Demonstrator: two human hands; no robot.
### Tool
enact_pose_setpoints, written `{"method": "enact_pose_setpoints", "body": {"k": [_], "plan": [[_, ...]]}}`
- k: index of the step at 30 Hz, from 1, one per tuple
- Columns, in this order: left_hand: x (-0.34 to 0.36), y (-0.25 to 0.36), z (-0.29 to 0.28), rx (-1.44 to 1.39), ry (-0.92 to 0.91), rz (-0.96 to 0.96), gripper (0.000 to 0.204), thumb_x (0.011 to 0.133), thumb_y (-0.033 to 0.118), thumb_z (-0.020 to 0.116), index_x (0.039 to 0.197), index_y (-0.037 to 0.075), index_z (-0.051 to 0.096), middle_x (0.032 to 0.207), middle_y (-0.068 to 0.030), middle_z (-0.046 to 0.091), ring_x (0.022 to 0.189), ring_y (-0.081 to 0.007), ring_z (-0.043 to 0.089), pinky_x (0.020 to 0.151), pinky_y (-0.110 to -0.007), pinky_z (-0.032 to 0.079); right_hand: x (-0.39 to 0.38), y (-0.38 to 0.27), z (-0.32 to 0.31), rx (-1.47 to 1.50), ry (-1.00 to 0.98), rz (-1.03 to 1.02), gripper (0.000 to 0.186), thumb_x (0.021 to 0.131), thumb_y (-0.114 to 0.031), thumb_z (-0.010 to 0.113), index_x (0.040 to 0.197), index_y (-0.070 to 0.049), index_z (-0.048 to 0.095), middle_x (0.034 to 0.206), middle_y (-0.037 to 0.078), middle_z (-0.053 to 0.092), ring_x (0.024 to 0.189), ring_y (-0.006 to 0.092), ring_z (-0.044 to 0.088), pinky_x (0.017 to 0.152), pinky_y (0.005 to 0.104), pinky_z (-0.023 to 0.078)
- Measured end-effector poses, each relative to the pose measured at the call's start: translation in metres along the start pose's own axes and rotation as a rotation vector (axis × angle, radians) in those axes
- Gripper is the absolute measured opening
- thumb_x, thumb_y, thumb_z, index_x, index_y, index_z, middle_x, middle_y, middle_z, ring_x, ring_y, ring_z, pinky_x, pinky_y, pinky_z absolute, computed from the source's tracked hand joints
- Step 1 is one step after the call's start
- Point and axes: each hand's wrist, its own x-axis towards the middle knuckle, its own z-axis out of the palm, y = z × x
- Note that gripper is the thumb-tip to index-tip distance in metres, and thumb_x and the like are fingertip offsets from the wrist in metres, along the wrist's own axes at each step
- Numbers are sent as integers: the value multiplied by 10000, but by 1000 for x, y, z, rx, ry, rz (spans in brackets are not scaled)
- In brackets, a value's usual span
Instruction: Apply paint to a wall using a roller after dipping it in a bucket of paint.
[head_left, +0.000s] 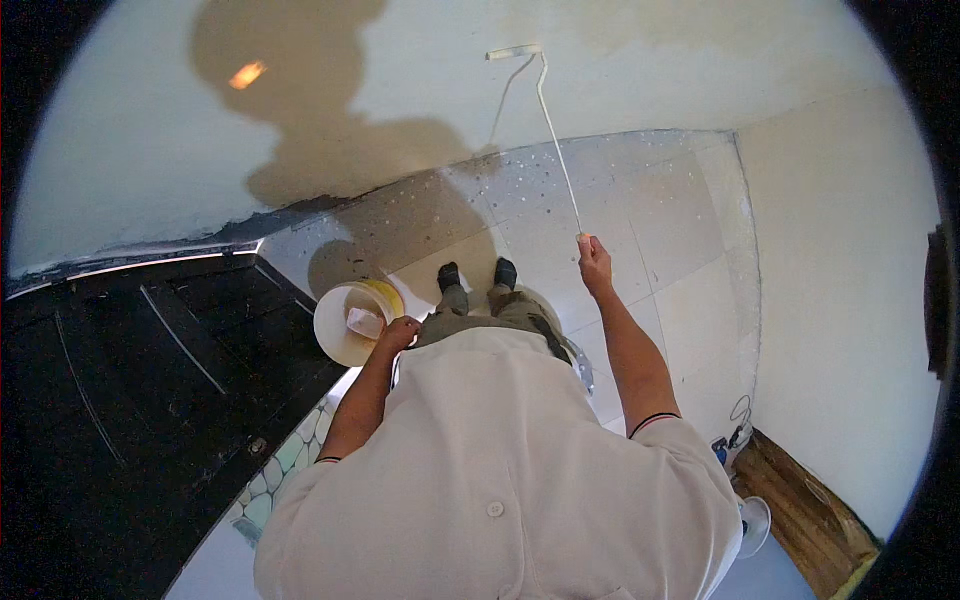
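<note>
Pale wall (660,90) ahead of us, stained beige in patches along the top, meets a light tiled floor (670,230) dotted with white spots. Second pale wall (840,250) on our right; dark panelled door (150,370) on our left. Our shadow (320,140) falls across the front wall and onto the floor, with one small orange patch of light (247,75) inside it.

Right hand (595,262): arm stretched forward, fingers clamped on the handle end of a paint roller (560,157). Thin pale rod runs up and away from us, bends near the top, ends in a narrow white roller head (513,53) lying crosswise at the front wall. Contact with the wall: we cannot confirm it.

Left hand (400,332): low, at the right side of a whitish bucket (335,342) with a yellow outer side. Whether these fingers clamp the rim or just rest there, we cannot tell. Pale blocky item (365,322) sits inside the bucket.

We wear a light shirt (460,410), olive trousers (515,308) and dark footwear (449,275). Brown wooden board (805,510) lies lower right, by the side wall.
</note>
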Motion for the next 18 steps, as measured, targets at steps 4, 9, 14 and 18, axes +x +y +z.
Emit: {"method": "enact_pose_setpoints", "body": {"k": [4,9,14,18], "plan": [[-13,29,2,63,24,-203,264,758,241,542,883,20,612,735,-79,613,663,-164,563,627,-300,462,-1,3,1,91,-2,-11,335,902,-389,435,772,-89,510,561,-74,305,477,21,280,424,204,237],[-6,6,-11,187,66,-71,282,754,264,544,877,22,621,817,-116,636,759,-194,592,714,-324,464,8,-16,-4,178,-13,-35,362,904,-398,421,779,-68,500,553,-50,346,476,39,332,424,219,274],[9,-12,-20,258,43,-76,283,757,257,541,880,14,618,798,-111,635,753,-194,593,710,-330,464,21,-74,-7,322,-54,-89,370,910,-401,407,749,-72,459,539,-52,346,477,41,339,427,223,290],[6,11,-15,109,39,-141,264,758,242,542,873,16,615,761,-83,621,687,-160,570,664,-305,465,32,-84,-7,361,-60,-106,352,916,-371,409,747,-67,459,545,-53,351,481,42,341,431,225,298]]}}
